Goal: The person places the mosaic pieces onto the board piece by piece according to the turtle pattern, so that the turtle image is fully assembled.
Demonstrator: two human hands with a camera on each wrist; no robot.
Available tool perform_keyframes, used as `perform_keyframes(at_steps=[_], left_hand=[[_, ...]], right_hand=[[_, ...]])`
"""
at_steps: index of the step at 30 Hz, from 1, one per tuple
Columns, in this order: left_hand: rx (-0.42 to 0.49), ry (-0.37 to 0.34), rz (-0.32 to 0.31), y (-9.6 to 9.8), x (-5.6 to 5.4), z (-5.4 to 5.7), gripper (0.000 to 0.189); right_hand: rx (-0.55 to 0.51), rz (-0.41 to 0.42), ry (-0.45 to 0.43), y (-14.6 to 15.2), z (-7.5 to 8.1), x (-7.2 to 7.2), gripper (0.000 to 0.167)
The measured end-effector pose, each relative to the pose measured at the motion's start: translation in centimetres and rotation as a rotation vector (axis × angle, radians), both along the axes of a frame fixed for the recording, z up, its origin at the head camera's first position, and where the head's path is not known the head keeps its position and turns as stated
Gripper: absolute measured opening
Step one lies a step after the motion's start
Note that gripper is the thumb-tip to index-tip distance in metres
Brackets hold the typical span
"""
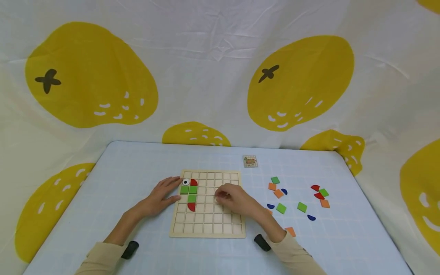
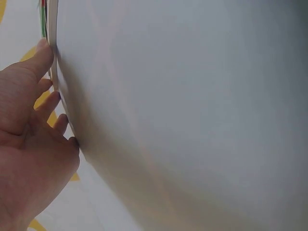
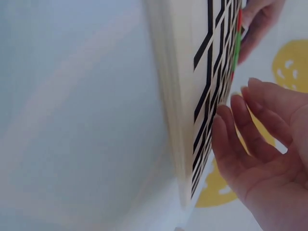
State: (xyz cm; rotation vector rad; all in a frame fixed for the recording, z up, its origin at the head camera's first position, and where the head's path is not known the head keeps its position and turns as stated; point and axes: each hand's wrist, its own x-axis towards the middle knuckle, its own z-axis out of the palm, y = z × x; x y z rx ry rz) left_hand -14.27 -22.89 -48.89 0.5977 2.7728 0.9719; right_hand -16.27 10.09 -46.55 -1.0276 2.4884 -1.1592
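Observation:
A wooden grid board [image 1: 207, 218] lies flat on the table. Along its left side sit a round eye piece [image 1: 186, 182], three green squares [image 1: 191, 198] and two red quarter-round pieces [image 1: 191, 207]. My left hand [image 1: 159, 198] rests at the board's left edge, thumb and fingertips touching the rim; the left wrist view shows that hand [image 2: 33, 106] with its fingers apart. Over the middle-right cells is my right hand [image 1: 237, 199], fingers loosely bent. In the right wrist view this hand [image 3: 269, 149] has its fingertips close over the grid, with no piece showing between thumb and fingers.
Right of the board lie scattered loose pieces: green squares [image 1: 302, 207], orange squares [image 1: 279, 193], blue half-rounds [image 1: 311, 217] and red ones [image 1: 315, 188]. A small picture card [image 1: 250, 161] is behind the board's right corner. A fruit-print cloth [image 1: 206, 76] hangs behind the table.

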Motion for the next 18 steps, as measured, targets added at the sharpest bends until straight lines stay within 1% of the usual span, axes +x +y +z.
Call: perform_keyframes(at_steps=[6,12,15,18], left_hand=[[-0.004,-0.001,0.004,0.0,-0.1,0.0,0.065],[-0.011,-0.005,0.007,-0.1,-0.1,-0.1,0.064],[-0.017,-0.005,0.007,-0.2,-0.1,-0.2,0.064],[-0.013,-0.005,0.008,-0.1,-0.1,-0.2,0.064]], right_hand=[[-0.005,-0.061,-0.009,2.1,0.2,0.1,0.014],[-0.003,-0.109,0.048,4.6,0.1,0.1,0.016],[0.012,-0.154,0.073,6.1,0.1,0.1,0.018],[0.043,-0.213,0.068,7.6,0.2,0.1,0.020]])
